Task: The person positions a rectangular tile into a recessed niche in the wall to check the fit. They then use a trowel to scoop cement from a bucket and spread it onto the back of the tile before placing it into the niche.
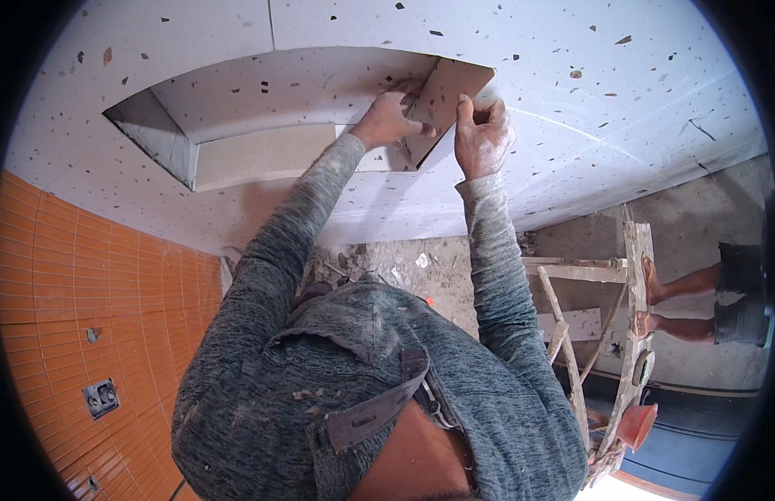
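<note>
A speckled white wall has a long recessed niche, with a pale strip (pixel 262 157) along its lower side. At the niche's right end stands a brownish tile piece (pixel 456 83), its edge reaching out to the wall face. My left hand (pixel 389 122) is inside the niche, thumb and fingers spread against or close to the inner face of this piece. Just outside the niche, my right hand (pixel 485 138) has its fingers curled into a pinch near the piece's outer edge. Whatever lies between those fingertips is too small or hidden to make out. Whitish dust covers the right hand.
Orange small-tiled wall (pixel 112 309) rises on the left, with an open electrical box (pixel 101 398). A rough wooden trestle (pixel 638 309) stands at right, a red container (pixel 637 427) beside it. Another person's bare legs (pixel 684 290) show beyond. Debris litters the floor (pixel 437 260).
</note>
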{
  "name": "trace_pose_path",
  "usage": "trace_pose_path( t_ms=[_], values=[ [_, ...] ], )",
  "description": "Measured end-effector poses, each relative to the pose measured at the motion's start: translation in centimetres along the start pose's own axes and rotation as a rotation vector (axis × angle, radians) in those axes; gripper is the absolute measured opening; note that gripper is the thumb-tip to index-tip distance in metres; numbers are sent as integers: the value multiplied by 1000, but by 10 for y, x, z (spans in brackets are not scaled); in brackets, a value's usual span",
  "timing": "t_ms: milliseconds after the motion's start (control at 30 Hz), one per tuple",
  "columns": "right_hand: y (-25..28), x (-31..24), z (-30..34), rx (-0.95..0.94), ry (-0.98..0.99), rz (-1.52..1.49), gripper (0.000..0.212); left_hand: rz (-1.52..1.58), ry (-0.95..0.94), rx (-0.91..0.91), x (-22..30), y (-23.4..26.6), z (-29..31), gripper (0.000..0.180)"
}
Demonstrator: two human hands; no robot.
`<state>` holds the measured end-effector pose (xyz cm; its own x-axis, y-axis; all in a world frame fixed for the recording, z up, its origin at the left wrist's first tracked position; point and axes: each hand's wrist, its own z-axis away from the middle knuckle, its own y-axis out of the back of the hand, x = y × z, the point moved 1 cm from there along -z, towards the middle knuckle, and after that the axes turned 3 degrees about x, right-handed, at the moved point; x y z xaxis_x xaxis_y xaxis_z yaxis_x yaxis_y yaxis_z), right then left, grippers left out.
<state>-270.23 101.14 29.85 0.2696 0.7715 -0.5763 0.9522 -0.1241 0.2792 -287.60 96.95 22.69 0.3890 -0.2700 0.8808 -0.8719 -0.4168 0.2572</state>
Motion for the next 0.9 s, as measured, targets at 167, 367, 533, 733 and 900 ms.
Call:
trace_pose_path(
  t_ms=[167, 367, 533, 733, 900],
  values=[
    [-3, 2, 1, -4, -68, -50, 21, -121, 17, -63, 6, -10, 0, 115],
    [-1, 2, 1, -20, -66, -37, 20, -316, -7, 44, 11, -23, 1, 121],
    [0, -1, 0, -11, -41, -56, 19, -322, -48, 48, 0, -28, -5, 137],
    [2, -2, 0, -36, -52, -42, 20, -307, -29, 70, 4, -28, -5, 137],
    [1, 2, -2, -19, 49, 49, 28, -224, -38, 96, 23, -25, -5, 137]
  ],
)
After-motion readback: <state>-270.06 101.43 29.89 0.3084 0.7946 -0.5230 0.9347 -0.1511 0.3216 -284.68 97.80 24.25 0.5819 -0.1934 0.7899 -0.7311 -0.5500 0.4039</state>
